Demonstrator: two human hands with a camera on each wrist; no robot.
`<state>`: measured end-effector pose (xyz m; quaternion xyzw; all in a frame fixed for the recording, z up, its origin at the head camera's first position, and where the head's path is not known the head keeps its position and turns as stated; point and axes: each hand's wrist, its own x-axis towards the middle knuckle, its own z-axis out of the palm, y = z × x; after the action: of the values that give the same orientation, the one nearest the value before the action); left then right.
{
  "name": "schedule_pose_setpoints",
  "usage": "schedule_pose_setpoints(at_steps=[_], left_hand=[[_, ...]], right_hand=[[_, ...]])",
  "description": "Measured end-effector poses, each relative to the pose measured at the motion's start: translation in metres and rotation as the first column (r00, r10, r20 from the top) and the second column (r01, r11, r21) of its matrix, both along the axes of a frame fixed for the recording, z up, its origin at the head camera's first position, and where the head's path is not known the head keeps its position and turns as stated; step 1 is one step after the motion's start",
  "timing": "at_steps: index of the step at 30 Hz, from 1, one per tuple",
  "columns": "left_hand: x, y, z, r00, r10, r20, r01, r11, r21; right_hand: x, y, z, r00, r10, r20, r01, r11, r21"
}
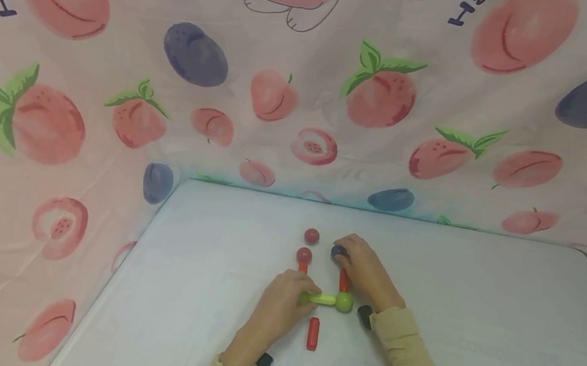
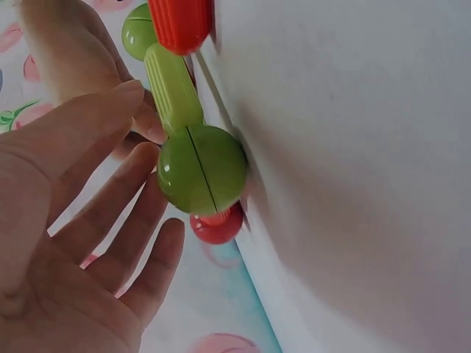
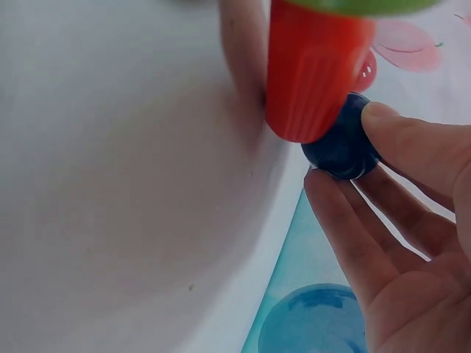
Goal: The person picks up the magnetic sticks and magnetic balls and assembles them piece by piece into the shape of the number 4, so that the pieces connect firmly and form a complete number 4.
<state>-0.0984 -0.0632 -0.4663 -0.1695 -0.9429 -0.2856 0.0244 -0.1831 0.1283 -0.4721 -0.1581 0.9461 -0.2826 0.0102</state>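
In the head view my left hand (image 1: 284, 299) is at the left end of a green stick (image 1: 324, 299), partly covering a green ball. The left wrist view shows this green ball (image 2: 202, 169) beside its fairly straight, spread fingers; whether they touch is hard to tell. My right hand (image 1: 368, 273) pinches a dark blue ball (image 3: 340, 143) between thumb and fingers at the far end of a red stick (image 1: 344, 281). That stick runs to another green ball (image 1: 344, 302). Beyond my left hand, a red ball (image 1: 304, 255) tops another red stick (image 1: 303, 268).
A loose red ball (image 1: 311, 236) lies farther back on the white table (image 1: 475, 337). Nearer me, between the forearms, is a loose red stick (image 1: 313, 334). A fruit-print cloth (image 1: 313, 53) hangs behind the table and on its left.
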Motion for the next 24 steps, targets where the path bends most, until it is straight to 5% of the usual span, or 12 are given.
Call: schedule_pose_setpoints(at_steps=[15,24], left_hand=[[-0.004,0.016,-0.001,0.991,-0.131,0.019,0.131,0.991,0.005],[-0.006,0.026,-0.002,0.990,-0.140,0.029,0.140,0.990,0.004]], right_hand=[[0.007,0.009,-0.001,0.999,-0.010,-0.033,0.008,0.999,-0.048],[0.010,0.013,-0.004,0.999,-0.006,-0.054,0.003,0.999,-0.050]])
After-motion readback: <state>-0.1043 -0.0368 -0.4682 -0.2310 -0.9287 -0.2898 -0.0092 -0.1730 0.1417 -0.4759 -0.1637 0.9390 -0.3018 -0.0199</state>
